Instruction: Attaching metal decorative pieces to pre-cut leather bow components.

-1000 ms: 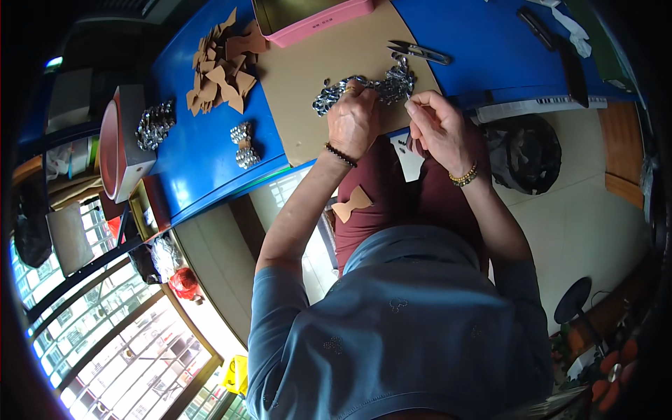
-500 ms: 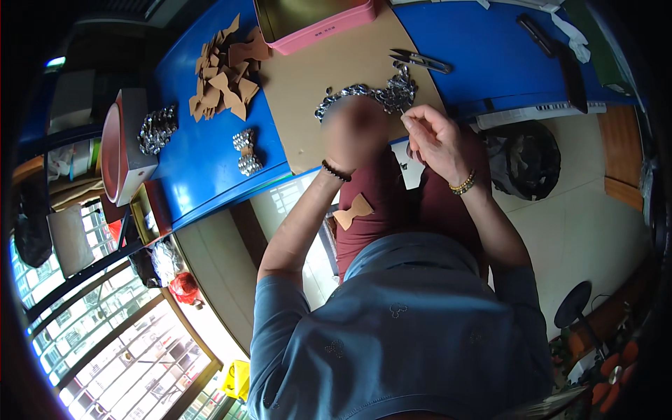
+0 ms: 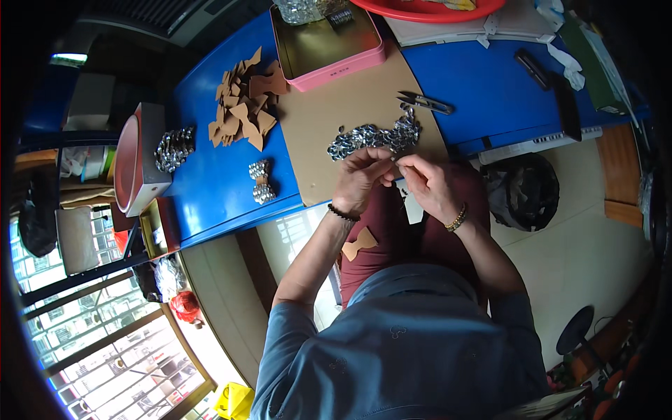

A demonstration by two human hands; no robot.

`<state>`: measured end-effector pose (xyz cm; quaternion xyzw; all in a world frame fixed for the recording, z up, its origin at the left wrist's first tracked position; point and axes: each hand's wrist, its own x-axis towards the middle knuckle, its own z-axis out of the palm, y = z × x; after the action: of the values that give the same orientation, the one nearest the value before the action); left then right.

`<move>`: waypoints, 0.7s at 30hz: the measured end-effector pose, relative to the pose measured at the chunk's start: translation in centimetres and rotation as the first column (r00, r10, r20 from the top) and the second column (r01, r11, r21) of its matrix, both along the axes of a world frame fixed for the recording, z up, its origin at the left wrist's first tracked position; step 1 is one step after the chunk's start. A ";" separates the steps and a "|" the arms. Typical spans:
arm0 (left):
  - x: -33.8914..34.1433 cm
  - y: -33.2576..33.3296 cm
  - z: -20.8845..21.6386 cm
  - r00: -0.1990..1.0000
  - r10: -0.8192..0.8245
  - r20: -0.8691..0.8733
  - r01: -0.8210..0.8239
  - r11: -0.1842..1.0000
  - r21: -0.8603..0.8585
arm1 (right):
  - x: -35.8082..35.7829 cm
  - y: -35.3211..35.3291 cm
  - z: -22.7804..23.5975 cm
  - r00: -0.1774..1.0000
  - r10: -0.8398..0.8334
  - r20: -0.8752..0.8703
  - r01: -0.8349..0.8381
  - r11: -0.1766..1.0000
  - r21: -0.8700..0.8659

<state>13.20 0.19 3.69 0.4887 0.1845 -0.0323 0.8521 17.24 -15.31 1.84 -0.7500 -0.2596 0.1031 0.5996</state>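
My left hand and my right hand meet at their fingertips over the front edge of a tan board. Both are closed in a pinch; whatever lies between the fingertips is too small to make out. Just beyond them a heap of silver, shiny beads spreads over the board, partly behind my left fingers. One tan bow-shaped cutout rests on my thigh. On the blue table to the left is a small bow covered in silver beads, its tan middle showing.
Thread snips lie at the board's right side. A pink tin stands at the back, by a red tray. Tan cutouts are piled left, near more silver beaded pieces. A black bag sits right, below the table.
My hands have come together at the fingertips; before, they were apart, the left over the beads. The whole view has shifted, so the table sits lower in it.
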 end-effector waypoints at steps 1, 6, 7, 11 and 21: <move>0.0 0.0 0.0 1.000 0.004 0.002 -0.004 1.000 -0.006 | 0.0 0.0 0.1 1.000 0.000 0.002 0.000 1.000 0.001; -0.1 -0.1 0.3 1.000 0.017 -0.007 -0.017 1.000 -0.007 | -0.1 0.0 0.4 1.000 0.002 -0.010 -0.002 1.000 0.015; -0.1 -0.1 0.3 1.000 0.016 -0.008 -0.016 1.000 -0.011 | -0.1 0.0 0.4 1.000 -0.001 -0.003 0.001 1.000 0.022; -0.4 0.0 0.3 1.000 0.014 -0.006 -0.014 1.000 -0.019 | -0.3 0.0 0.9 1.000 -0.006 0.001 0.006 1.000 0.019; -0.6 0.0 0.1 1.000 0.026 -0.008 -0.026 0.998 -0.063 | -0.5 0.0 0.9 1.000 -0.004 0.026 0.004 1.000 0.002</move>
<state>12.56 0.18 3.77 0.4591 0.1927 -0.0286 0.8668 16.75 -15.28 2.74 -0.7513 -0.2661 0.0918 0.5969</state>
